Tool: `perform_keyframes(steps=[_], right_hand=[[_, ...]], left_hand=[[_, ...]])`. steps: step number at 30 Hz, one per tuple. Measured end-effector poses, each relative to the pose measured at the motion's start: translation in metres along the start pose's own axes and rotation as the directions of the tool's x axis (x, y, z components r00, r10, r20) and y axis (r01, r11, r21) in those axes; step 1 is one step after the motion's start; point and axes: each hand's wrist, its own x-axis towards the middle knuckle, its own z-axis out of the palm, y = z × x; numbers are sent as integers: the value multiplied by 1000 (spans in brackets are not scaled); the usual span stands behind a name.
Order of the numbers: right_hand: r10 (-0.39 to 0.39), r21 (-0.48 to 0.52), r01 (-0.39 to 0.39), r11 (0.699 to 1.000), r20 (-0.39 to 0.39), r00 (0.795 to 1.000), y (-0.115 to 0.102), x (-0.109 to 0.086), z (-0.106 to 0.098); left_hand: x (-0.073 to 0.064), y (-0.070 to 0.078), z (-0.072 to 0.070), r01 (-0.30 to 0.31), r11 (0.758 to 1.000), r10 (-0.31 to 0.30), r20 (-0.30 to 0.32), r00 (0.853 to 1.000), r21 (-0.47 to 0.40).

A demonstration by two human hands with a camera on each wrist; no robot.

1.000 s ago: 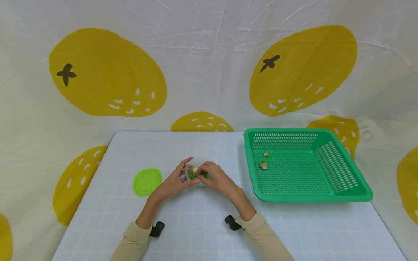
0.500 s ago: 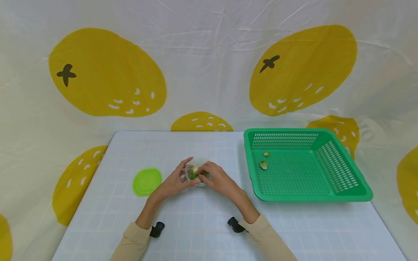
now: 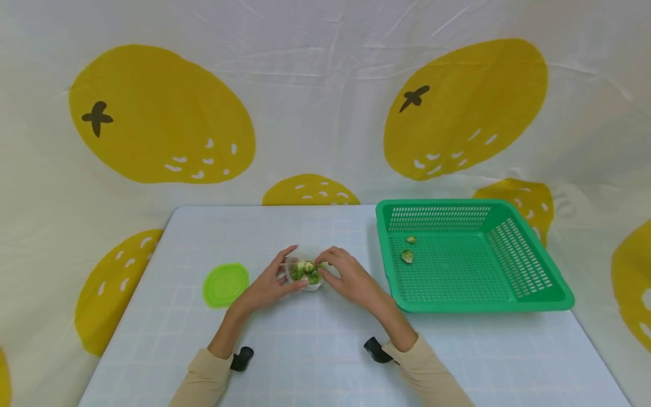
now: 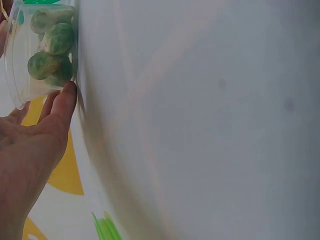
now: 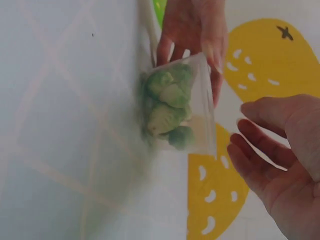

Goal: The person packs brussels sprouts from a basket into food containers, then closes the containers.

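Note:
A clear plastic container stands on the table, with several green Brussels sprouts inside. My left hand grips its left side, thumb at the near side and fingers round the far side. In the left wrist view, fingertips of that hand touch the container's wall near its base. My right hand hovers at the right rim. The right wrist view shows its fingers and thumb apart, with nothing between them, beside the container's opening.
A lime green lid lies flat to the left. On the right stands a green slatted basket, with a larger sprout and a smaller one near its left wall. A patterned curtain hangs behind the table.
My right hand has come out of the container and drawn to the right, its fingers spreading, so more sprouts show. The left hand keeps its grip. The head view has shifted slightly.

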Motion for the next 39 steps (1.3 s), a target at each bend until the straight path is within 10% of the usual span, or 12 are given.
perform_keyframes(steps=[20, 39], right_hand=[[17, -114, -35, 993, -160, 987, 1, -11, -43], [15, -144, -74, 987, -377, 926, 26, -28, -79]], left_hand=[[1, -2, 0, -3, 1000, 3, -1, 1000, 4], [2, -5, -2, 2, 1000, -2, 9, 1000, 8]])
